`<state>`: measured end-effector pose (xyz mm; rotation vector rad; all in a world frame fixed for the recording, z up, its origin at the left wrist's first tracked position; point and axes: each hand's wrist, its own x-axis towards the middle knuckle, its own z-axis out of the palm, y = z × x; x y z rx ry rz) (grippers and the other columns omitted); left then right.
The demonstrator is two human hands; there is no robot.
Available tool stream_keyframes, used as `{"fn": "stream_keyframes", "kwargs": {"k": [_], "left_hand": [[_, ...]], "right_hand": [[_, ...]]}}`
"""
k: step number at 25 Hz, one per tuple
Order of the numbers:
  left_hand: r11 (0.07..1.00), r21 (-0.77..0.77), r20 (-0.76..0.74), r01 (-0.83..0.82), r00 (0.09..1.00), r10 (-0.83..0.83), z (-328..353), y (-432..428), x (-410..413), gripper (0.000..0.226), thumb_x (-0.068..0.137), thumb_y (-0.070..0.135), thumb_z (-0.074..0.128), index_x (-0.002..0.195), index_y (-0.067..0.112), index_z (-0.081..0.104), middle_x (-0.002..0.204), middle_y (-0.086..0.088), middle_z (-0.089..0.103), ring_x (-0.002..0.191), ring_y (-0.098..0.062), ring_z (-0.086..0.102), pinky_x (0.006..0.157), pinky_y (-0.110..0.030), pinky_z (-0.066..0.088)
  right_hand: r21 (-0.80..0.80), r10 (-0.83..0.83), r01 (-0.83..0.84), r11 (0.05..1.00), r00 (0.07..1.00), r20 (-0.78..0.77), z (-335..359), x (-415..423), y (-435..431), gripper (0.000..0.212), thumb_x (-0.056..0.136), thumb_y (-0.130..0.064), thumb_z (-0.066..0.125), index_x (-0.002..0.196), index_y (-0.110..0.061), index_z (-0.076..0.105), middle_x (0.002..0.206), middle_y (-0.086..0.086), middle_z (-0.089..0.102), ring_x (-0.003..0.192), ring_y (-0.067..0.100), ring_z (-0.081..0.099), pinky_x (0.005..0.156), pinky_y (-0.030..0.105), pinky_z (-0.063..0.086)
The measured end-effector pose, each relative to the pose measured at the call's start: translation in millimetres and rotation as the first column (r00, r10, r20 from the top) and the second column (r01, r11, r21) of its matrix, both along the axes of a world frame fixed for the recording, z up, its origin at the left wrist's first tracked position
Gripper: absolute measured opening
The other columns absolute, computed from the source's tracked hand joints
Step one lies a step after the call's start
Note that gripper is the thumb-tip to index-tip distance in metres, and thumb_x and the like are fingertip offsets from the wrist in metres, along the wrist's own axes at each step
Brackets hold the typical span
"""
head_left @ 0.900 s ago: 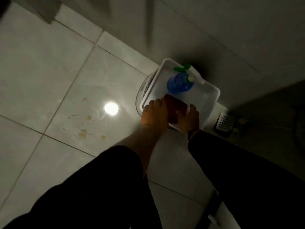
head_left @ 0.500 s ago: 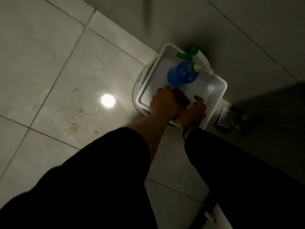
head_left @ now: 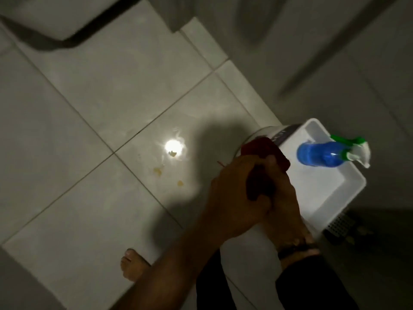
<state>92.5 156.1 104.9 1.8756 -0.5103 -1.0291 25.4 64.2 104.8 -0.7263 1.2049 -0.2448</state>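
Red cloth (head_left: 263,151) now lifted out of white tub (head_left: 348,198), bunched in curled fingers of left hand (head_left: 234,193) and right hand (head_left: 285,198). Pickup done; floor stains (head_left: 158,171) left of fingers likely next.

A white rectangular plastic tub (head_left: 330,198) sits on a round white bucket (head_left: 266,133) near the wall. A blue plastic spray bottle with a green-and-white trigger (head_left: 321,155) lies at the tub's far end. Small yellowish stains (head_left: 158,171) dot the glossy pale floor tiles (head_left: 89,198) beside a bright glare spot (head_left: 173,147). A perforated metal drain grate (head_left: 339,224) shows by the tub's near corner.
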Motion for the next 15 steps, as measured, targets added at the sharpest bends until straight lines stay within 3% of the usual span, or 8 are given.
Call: {"fn": "stream_keyframes", "kwargs": {"k": [2, 4, 6, 7, 9, 10, 12, 15], "left_hand": [[0.993, -0.073, -0.16, -0.094, 0.984, 0.082, -30, 65, 30, 0.063, 0.083, 0.027, 0.067, 0.143, 0.042, 0.062, 0.13, 0.024, 0.07, 0.117, 0.006, 0.068, 0.101, -0.02, 0.058], [0.937, -0.041, -0.162, -0.347, 0.928, 0.337, -79, 123, 51, 0.05, 0.094, 0.022, 0.065, 0.143, 0.029, 0.067, 0.131, 0.017, 0.074, 0.118, 0.002, 0.071, 0.102, -0.025, 0.059], [0.784, 0.127, 0.011, -0.608, 0.791, 0.612, -156, 190, 64, 0.043, 0.102, 0.035, 0.06, 0.143, 0.024, 0.066, 0.131, 0.009, 0.075, 0.124, -0.008, 0.071, 0.105, -0.036, 0.059], [0.719, 0.252, 0.116, -0.648, 0.758, 0.642, -200, 221, 70, 0.05, 0.103, 0.047, 0.056, 0.149, 0.026, 0.061, 0.14, 0.005, 0.071, 0.133, -0.015, 0.067, 0.111, -0.041, 0.054], [0.614, 0.553, 0.25, -0.563, 0.815, 0.522, -293, 282, 73, 0.072, 0.103, 0.063, 0.047, 0.165, 0.026, 0.041, 0.167, -0.004, 0.048, 0.156, -0.028, 0.044, 0.126, -0.05, 0.037], [0.558, 0.663, 0.279, -0.499, 0.856, 0.434, -337, 309, 70, 0.081, 0.102, 0.067, 0.043, 0.169, 0.023, 0.031, 0.176, -0.008, 0.034, 0.163, -0.031, 0.03, 0.13, -0.055, 0.026], [0.479, 0.753, 0.351, -0.451, 0.891, 0.289, -408, 343, 56, 0.091, 0.1, 0.072, 0.036, 0.173, 0.021, 0.018, 0.182, -0.012, 0.012, 0.169, -0.035, 0.009, 0.131, -0.066, 0.01], [0.461, 0.672, 0.58, -0.58, 0.799, 0.16, -480, 360, 28, 0.089, 0.101, 0.071, 0.035, 0.175, 0.027, 0.011, 0.183, -0.015, 0.003, 0.169, -0.04, 0.004, 0.128, -0.073, 0.003]], "right_hand": [[0.088, 0.16, -0.158, 0.984, 0.987, -0.027, -35, 36, 34, 0.057, 0.094, -0.041, 0.067, 0.143, -0.012, 0.065, 0.132, 0.016, 0.079, 0.12, 0.033, 0.077, 0.095, 0.042, 0.067], [0.203, 0.173, -0.163, 0.965, 0.984, -0.033, -83, 65, 57, 0.05, 0.104, -0.039, 0.06, 0.145, -0.011, 0.062, 0.134, 0.018, 0.078, 0.117, 0.033, 0.078, 0.102, 0.048, 0.063], [0.199, 0.251, -0.237, 0.951, 0.967, -0.045, -150, 96, 78, 0.047, 0.111, -0.037, 0.051, 0.15, -0.01, 0.058, 0.142, 0.021, 0.072, 0.128, 0.038, 0.072, 0.111, 0.054, 0.057], [0.136, 0.311, -0.298, 0.945, 0.947, -0.081, -185, 112, 84, 0.047, 0.112, -0.033, 0.051, 0.152, -0.008, 0.056, 0.146, 0.022, 0.069, 0.133, 0.039, 0.069, 0.113, 0.054, 0.055], [-0.081, 0.425, -0.449, 0.89, 0.88, -0.213, -259, 143, 95, 0.046, 0.11, -0.018, 0.057, 0.154, -0.006, 0.052, 0.153, 0.022, 0.063, 0.138, 0.036, 0.064, 0.12, 0.052, 0.051], [-0.247, 0.462, -0.546, 0.8, 0.825, -0.326, -298, 155, 101, 0.049, 0.108, -0.011, 0.059, 0.156, -0.006, 0.049, 0.156, 0.02, 0.06, 0.14, 0.031, 0.062, 0.125, 0.047, 0.047], [-0.468, 0.52, -0.74, 0.483, 0.673, -0.526, -366, 173, 113, 0.061, 0.106, -0.009, 0.06, 0.163, -0.006, 0.039, 0.164, 0.015, 0.051, 0.148, 0.027, 0.052, 0.133, 0.039, 0.036], [-0.469, 0.495, -0.881, -0.066, 0.379, -0.782, -449, 178, 133, 0.077, 0.103, -0.028, 0.061, 0.169, -0.012, 0.024, 0.177, 0.018, 0.026, 0.165, 0.04, 0.02, 0.136, 0.054, 0.02]]}}
